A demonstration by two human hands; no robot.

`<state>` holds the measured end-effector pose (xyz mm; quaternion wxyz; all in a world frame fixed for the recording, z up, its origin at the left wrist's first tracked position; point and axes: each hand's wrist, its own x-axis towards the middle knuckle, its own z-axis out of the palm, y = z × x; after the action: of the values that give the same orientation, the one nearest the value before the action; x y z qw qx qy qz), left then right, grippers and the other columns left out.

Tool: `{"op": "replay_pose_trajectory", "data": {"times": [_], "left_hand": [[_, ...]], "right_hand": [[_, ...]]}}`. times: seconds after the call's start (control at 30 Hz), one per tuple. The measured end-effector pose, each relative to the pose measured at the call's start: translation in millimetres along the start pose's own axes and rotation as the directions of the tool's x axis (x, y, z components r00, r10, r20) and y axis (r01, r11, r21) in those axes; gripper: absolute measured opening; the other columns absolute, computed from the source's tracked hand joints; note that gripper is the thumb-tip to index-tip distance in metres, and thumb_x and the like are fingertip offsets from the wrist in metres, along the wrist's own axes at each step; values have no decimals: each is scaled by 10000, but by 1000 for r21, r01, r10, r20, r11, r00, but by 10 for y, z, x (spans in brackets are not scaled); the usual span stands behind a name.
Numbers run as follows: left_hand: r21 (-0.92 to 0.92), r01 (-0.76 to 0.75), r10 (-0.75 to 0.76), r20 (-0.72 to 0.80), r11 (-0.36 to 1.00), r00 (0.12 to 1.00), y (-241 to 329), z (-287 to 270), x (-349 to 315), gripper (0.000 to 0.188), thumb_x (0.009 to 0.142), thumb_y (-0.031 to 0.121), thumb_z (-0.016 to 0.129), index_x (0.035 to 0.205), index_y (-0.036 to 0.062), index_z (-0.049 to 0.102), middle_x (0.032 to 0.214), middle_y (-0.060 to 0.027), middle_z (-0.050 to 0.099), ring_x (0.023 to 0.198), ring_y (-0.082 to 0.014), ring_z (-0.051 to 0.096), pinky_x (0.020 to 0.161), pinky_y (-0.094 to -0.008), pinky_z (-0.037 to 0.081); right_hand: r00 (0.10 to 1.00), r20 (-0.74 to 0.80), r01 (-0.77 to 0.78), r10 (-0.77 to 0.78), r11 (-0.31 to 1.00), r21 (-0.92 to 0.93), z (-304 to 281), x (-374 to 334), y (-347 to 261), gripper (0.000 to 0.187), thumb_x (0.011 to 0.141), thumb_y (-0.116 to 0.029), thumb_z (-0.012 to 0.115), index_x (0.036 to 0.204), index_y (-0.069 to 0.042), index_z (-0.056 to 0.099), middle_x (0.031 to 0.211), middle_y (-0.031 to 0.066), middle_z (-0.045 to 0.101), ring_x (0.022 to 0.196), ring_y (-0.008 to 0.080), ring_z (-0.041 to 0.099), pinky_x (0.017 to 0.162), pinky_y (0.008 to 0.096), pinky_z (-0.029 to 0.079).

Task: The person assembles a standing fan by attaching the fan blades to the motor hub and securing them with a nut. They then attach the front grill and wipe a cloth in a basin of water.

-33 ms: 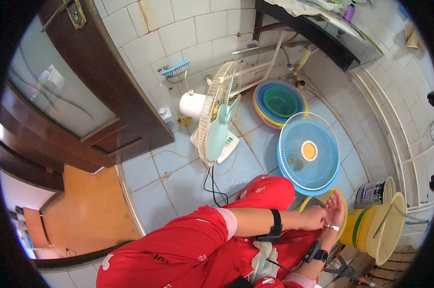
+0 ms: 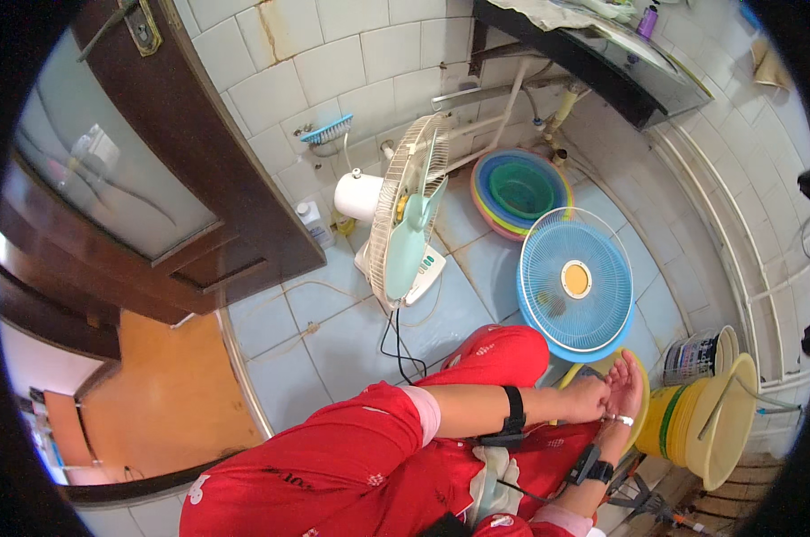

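Observation:
My left hand (image 2: 586, 400) is closed, its fingertips against the base of my right palm, close to a silvery bracelet (image 2: 618, 419) on the right wrist. What the left fingers pinch, if anything, is hidden. Palm up, my right hand (image 2: 627, 387) has its fingers loosely curled and apart, with nothing seen in it. Both hands are over a yellow basin (image 2: 641, 416), where a dark grey item (image 2: 586, 370) partly shows. Just beyond lies a round fan grille (image 2: 593, 309) on a light blue basin (image 2: 562, 352).
An electric fan (image 2: 411, 224) without its front grille stands on the tiles, its black cord (image 2: 396, 349) trailing toward my knee. Nested basins (image 2: 523, 234) are at the back. A yellow bucket (image 2: 723, 430) and a dark pail (image 2: 700, 356) stand at the right; a brown door (image 2: 244, 206) is at the left.
My left hand has shifted very slightly up, near the right wrist. The fan, grille and basins stay where they were.

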<state>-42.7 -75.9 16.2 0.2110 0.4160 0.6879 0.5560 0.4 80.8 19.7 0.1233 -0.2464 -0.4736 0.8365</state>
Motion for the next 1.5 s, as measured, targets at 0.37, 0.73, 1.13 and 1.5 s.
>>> {"op": "replay_pose_trajectory", "data": {"times": [0.37,0.73,1.13,1.5], "left_hand": [[-246,154,-141,71,957,988,468,-429,-399,335,766,92,652,1091,29,603,792,-91,644,662,-173,636,625,-316,513],[-371,-256,192,-201,893,961,1618,-2154,-1904,385,837,-96,514,1220,-50,518,1084,-162,580,764,-155,667,717,-267,539],[-10,397,-216,-852,918,477,-15,-3646,-2787,358,828,23,570,1186,19,567,1103,-114,643,869,-199,653,751,-307,532],[873,416,-293,-339,257,894,-941,-5022,-1653,865,678,279,748,1447,149,373,1502,-212,260,1405,-412,202,1132,-574,148]], "right_hand": [[1000,26,-8,7,999,31,61,92,83,354,951,-297,559,1196,-40,573,899,56,683,713,123,622,608,245,502],[999,20,-30,33,989,-144,668,82,-51,284,924,-276,590,1122,-73,603,892,37,675,699,109,621,585,249,485],[902,296,-28,316,725,-688,3497,903,916,390,885,-238,601,1221,-46,552,1003,113,635,769,200,664,565,331,545],[840,99,-413,534,747,-521,4212,1558,2266,685,858,-634,447,1379,-192,401,1226,127,470,980,330,571,647,447,532]]}}
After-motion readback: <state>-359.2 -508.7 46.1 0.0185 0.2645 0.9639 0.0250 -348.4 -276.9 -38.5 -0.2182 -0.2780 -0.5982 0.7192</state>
